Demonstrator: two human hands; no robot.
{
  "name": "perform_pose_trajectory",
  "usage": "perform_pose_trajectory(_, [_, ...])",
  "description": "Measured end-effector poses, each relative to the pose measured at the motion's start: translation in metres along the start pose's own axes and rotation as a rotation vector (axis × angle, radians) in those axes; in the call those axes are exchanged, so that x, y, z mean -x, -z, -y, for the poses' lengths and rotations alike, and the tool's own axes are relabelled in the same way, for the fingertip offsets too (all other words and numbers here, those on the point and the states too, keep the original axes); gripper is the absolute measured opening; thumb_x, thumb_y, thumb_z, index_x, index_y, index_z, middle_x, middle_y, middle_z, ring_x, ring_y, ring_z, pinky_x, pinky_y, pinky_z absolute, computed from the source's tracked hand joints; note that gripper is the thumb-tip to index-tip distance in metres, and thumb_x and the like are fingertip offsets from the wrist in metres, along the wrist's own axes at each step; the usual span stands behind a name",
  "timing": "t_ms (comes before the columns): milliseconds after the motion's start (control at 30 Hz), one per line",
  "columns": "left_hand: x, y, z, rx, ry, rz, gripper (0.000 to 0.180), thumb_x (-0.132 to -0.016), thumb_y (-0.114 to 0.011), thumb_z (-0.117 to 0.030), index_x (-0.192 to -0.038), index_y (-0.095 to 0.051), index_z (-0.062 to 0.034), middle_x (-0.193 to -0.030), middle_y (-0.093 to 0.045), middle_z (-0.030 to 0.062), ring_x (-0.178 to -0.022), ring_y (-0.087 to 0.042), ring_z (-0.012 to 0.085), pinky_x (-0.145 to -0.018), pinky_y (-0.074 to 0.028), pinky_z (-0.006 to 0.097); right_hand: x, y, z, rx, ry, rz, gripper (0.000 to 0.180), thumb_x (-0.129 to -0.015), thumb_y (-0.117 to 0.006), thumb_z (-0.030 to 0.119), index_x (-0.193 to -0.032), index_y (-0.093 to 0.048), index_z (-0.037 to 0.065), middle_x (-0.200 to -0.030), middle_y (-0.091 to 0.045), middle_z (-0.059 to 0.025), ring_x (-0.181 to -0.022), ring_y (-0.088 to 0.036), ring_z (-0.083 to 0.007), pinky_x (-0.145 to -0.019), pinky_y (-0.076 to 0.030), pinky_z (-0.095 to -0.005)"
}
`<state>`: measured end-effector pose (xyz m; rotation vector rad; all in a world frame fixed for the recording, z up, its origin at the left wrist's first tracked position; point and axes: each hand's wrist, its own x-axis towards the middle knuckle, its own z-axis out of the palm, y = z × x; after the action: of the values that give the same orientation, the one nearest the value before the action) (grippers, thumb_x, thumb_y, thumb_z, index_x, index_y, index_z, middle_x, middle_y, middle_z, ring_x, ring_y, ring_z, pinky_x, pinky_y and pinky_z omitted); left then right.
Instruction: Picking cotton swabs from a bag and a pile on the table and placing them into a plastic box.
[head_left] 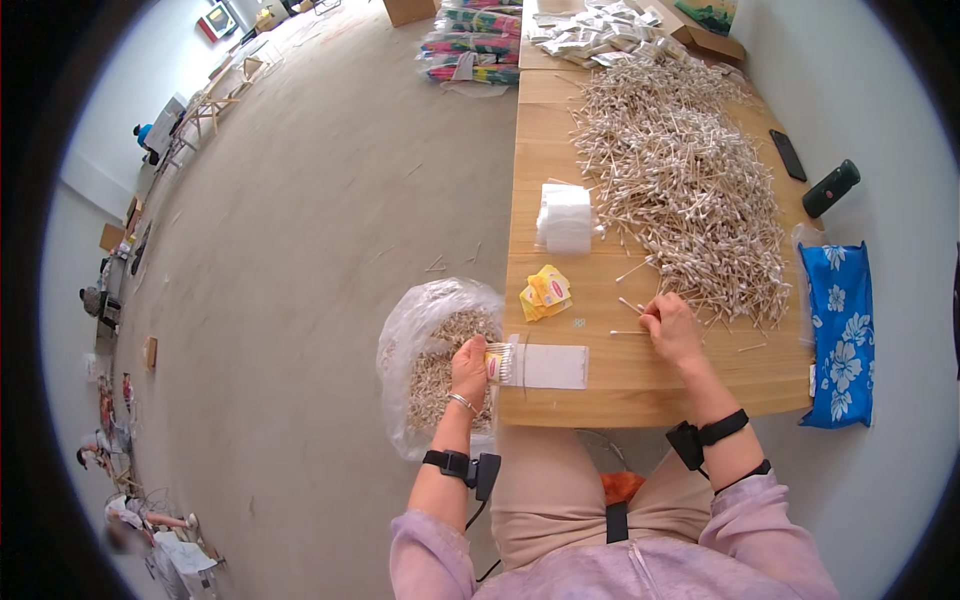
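Cotton swabs [628, 304] pinched, right hand [672, 330] extended

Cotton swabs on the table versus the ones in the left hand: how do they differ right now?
The swab pile lies loose and criss-crossed over the wooden table; the swab bundle is gathered parallel in the left hand at the table's edge. The pile is huge, the bundle small. The right hand picks at the pile's near edge. Both look like the same white-tipped sticks.

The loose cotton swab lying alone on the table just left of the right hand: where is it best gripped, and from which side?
Pinch the cotton swab at mid-shaft from above. It lies flat and crosswise, apart from the pile, near the right hand.
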<state>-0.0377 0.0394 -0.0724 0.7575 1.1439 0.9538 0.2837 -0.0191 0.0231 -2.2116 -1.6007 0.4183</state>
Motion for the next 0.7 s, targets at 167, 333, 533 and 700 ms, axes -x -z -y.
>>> perform_pose_trajectory(167, [-0.003,0.014,0.005,0.010,-0.001,0.055,0.035,-0.096,-0.051,-0.041,-0.089,-0.056,-0.0074,-0.078,-0.060,-0.0022,-0.068,-0.057,0.0072,-0.060,-0.048,0.025,0.008,-0.007,0.026,0.152,0.231,-0.088,0.013,-0.082,-0.064,0.017,-0.088,-0.058,0.007,-0.087,-0.059,-0.0094,-0.085,-0.059,-0.0278,-0.075,-0.050,-0.0392])
perform_pose_trajectory(333, [0.001,0.010,0.000,-0.001,-0.012,0.020,0.035,-0.095,-0.053,-0.042,-0.087,-0.055,-0.0087,-0.076,-0.058,-0.0037,-0.066,-0.055,0.0061,-0.059,-0.047,0.024,0.044,-0.026,0.093,0.011,0.288,0.224,0.018,-0.088,-0.059,0.024,-0.088,-0.055,0.006,-0.085,-0.062,-0.0107,-0.080,-0.064,-0.0304,-0.068,-0.051,-0.0424])
perform_pose_trajectory(533, [0.006,0.002,-0.008,-0.066,-0.065,-0.002,0.034,-0.096,-0.052,-0.041,-0.083,-0.055,-0.0099,-0.072,-0.055,-0.0054,-0.063,-0.050,0.0037,-0.055,-0.044,0.022,0.053,-0.044,0.120,0.018,0.364,0.381,0.020,-0.088,-0.059,0.024,-0.089,-0.056,0.005,-0.087,-0.063,-0.0131,-0.080,-0.066,-0.0309,-0.066,-0.052,-0.0418])
perform_pose_trajectory(700, [0.006,0.002,-0.010,-0.115,-0.117,-0.016,0.035,-0.097,-0.051,-0.041,-0.081,-0.054,-0.0103,-0.070,-0.051,-0.0065,-0.061,-0.046,0.0027,-0.053,-0.041,0.021,0.052,-0.059,0.125,0.022,0.394,0.337,0.018,-0.089,-0.058,0.023,-0.090,-0.056,0.005,-0.090,-0.062,-0.0132,-0.080,-0.065,-0.0317,-0.065,-0.051,-0.0422])
